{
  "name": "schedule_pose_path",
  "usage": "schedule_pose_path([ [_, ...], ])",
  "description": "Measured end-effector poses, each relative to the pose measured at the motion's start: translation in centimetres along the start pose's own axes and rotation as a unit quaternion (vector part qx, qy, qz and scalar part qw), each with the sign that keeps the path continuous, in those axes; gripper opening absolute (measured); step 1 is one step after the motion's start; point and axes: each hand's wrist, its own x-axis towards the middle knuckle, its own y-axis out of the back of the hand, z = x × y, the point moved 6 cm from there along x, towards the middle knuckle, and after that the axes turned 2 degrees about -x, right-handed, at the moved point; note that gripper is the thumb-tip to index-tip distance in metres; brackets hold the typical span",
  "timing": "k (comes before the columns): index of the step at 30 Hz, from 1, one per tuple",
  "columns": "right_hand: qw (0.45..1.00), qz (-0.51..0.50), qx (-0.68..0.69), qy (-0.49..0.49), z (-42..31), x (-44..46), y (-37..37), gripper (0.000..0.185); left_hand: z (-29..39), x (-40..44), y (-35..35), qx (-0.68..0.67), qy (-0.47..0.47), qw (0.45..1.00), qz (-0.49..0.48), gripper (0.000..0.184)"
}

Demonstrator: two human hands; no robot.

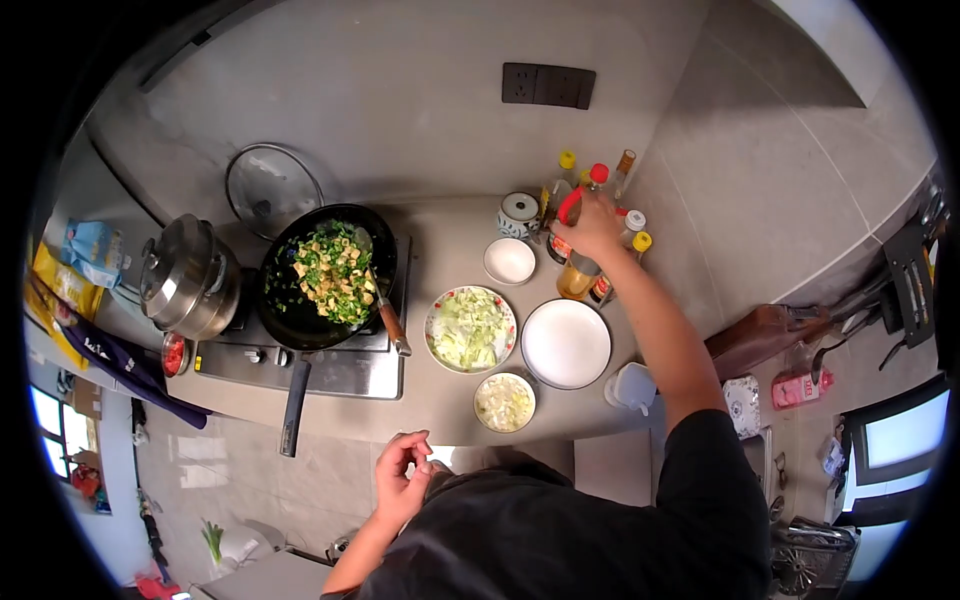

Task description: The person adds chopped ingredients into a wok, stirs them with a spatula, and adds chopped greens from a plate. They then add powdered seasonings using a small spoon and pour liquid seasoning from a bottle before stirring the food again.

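Note:
My right hand (590,228) reaches into a group of bottles at the back right of the counter. Its fingers are wrapped round the red-topped bottle (598,175) near its red handle; its lower part is partly hidden. Down at the front edge of the counter, my left hand (402,478) is held in the air with curled fingers, and nothing shows in it. A black frying pan (275,318) on the stove holds chopped greens and yellowish cubes (335,272), with a wooden-handled spatula (392,325) resting in it.
A steel pot (190,280) stands left of the pan, a glass lid (270,188) behind. Right of the stove are a plate of chopped cabbage (468,328), a white plate (566,343), a small white bowl (510,261), a bowl of chopped pieces (504,402) and a lidded jar (519,214).

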Motion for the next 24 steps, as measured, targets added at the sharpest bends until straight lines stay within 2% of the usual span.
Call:
schedule_pose_path([
  [1, 0.984, 0.001, 0.163, -0.075, 0.8, 1.6, -2.6, 0.054, 0.2, 0.0, 0.0, 0.003, -0.006, 1.0, 0.002, 0.037],
  [2, 0.936, 0.0, 0.321, -0.147, 1.6, 2.6, -5.4, 0.053, 0.3, 0.0, 0.1, 0.007, -0.012, 1.0, 0.004, 0.037],
  [3, 0.808, -0.087, 0.508, -0.286, -0.9, 0.8, -4.1, 0.043, 0.5, -0.1, 0.2, 0.011, -0.016, 1.0, 0.009, 0.037],
  [6, 0.656, -0.002, 0.632, -0.412, 0.0, 2.3, -9.9, 0.028, 0.8, -0.4, 0.4, 0.027, -0.024, 0.999, 0.014, 0.038],
  [8, 0.617, 0.014, 0.642, -0.454, 1.8, 4.2, -14.0, 0.028, 1.2, -1.0, 0.6, 0.026, -0.024, 0.999, 0.015, 0.037],
  [10, 0.574, 0.065, 0.669, -0.467, 2.0, 4.8, -15.1, 0.024, 1.8, -1.5, 0.8, 0.039, -0.027, 0.999, 0.022, 0.037],
  [12, 0.596, 0.054, 0.659, -0.455, 1.8, 5.0, -14.2, 0.027, 2.1, -2.4, 1.2, 0.046, -0.027, 0.998, 0.045, 0.035],
  [15, 0.646, 0.09, 0.635, -0.413, 5.1, 8.0, -17.0, 0.032, 2.4, -3.3, 2.0, 0.049, -0.025, 0.996, 0.066, 0.035],
  [17, 0.677, 0.132, 0.641, -0.336, 4.7, 10.2, -15.4, 0.012, 2.4, -4.2, 2.6, 0.042, -0.021, 0.996, 0.078, 0.035],
  [19, 0.678, 0.131, 0.658, -0.3, 4.4, 10.8, -14.0, 0.005, 2.5, -4.6, 3.1, 0.04, -0.024, 0.995, 0.083, 0.035],
  [24, 0.618, 0.043, 0.725, -0.3, -0.4, 8.0, -1.8, 0.017, 1.6, -4.9, 2.9, 0.009, -0.023, 0.997, 0.075, 0.036],
])
